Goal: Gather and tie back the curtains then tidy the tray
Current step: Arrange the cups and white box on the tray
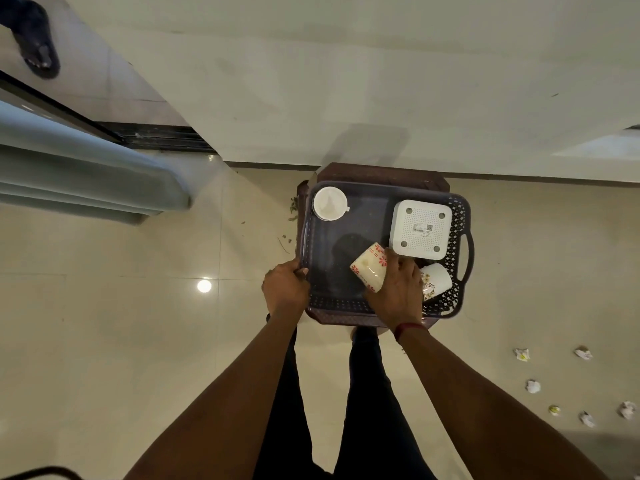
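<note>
Left grip, arm stretched fwd, fingers curled over tray near-left rim. Right grip palm-down, fingers wrapped round red-flowered cup, tipped over in tray.

We look down on a glossy beige tiled floor mirroring a round light glare; an off-white wall ahead; a dark brown stool against it; crumpled paper scraps to the right.
</note>
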